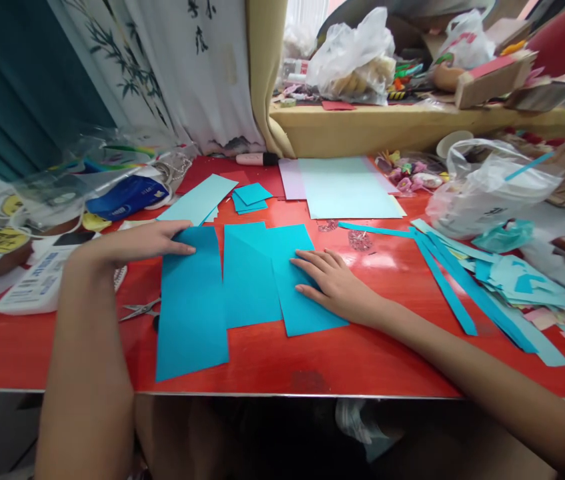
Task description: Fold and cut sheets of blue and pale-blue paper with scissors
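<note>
My left hand (pixel 159 241) grips the top left corner of a blue paper sheet (pixel 193 313), its thumb on the near face and its fingertips partly hidden. My right hand (pixel 335 283) lies with spread fingers on another blue sheet (pixel 289 303) on the red table. Between them, a middle blue sheet (pixel 249 287) is partly overlapped by the right one. Scissors (pixel 141 310) show beside the left sheet, their handles mostly covered by it. Behind these are small blue paper squares (pixel 252 195) and a pale blue strip (pixel 199 200).
Blue offcuts (pixel 477 293) are heaped at the right, beside a white plastic bag (pixel 492 187). Pale paper sheets (pixel 347 190) and a pink-and-black marker (pixel 257 159) lie at the back. A white bottle (pixel 39 277) lies at the left. The red table's front edge (pixel 307 396) runs near my body.
</note>
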`<state>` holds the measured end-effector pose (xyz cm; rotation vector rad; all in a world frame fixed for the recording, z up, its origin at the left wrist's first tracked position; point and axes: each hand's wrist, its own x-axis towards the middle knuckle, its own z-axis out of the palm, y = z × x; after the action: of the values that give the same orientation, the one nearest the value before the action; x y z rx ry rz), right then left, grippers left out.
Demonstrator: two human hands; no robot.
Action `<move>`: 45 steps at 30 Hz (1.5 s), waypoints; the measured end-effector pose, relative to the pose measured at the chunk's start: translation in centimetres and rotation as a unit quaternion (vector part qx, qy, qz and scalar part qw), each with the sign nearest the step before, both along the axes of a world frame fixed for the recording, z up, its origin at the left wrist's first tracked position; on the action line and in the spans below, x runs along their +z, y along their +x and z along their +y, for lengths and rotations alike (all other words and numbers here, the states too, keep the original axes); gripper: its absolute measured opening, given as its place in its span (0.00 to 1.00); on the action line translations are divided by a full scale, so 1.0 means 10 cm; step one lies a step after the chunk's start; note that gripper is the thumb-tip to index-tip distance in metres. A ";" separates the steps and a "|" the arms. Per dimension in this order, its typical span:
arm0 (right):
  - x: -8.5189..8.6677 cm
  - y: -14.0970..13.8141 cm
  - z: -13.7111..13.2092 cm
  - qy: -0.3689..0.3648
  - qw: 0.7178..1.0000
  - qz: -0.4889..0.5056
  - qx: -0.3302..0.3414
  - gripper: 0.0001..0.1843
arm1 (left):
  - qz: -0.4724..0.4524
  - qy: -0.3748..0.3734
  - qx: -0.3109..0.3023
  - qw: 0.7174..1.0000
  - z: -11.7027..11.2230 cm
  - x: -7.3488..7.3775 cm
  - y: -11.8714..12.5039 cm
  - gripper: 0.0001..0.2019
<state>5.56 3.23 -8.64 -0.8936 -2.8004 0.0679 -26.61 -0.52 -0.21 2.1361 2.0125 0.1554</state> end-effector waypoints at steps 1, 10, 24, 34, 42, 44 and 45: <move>0.00 0.00 0.00 0.003 1.000 -0.002 0.003 0.28 | -0.073 -0.066 -0.047 0.994 0.02 0.03 0.06 0.20; -0.04 0.00 0.02 0.011 1.000 -0.001 0.013 0.28 | -0.040 0.014 -0.056 0.997 0.58 -0.67 0.41 0.25; -0.09 0.02 0.04 0.017 0.999 0.026 0.024 0.27 | -0.025 0.039 -0.064 0.997 0.61 -0.75 0.33 0.24; -0.07 0.03 0.05 0.014 0.999 0.025 0.029 0.27 | -0.152 -0.037 -0.042 0.987 0.61 -0.57 0.30 0.18; -0.07 0.04 0.05 -0.001 0.998 0.044 0.035 0.25 | -0.598 -0.028 -0.020 0.800 0.35 -0.27 0.38 0.17; -0.08 0.03 0.05 -0.012 0.997 0.065 0.041 0.24 | -0.568 -0.058 -0.034 0.820 0.40 -0.38 0.54 0.18; -0.08 0.02 0.06 -0.024 0.995 0.083 0.044 0.22 | -0.528 -0.073 -0.038 0.845 0.44 -0.46 0.63 0.19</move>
<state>5.79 3.79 -9.44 -0.7368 -2.6922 0.2122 -20.31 3.88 -4.82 1.4565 1.2062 0.9010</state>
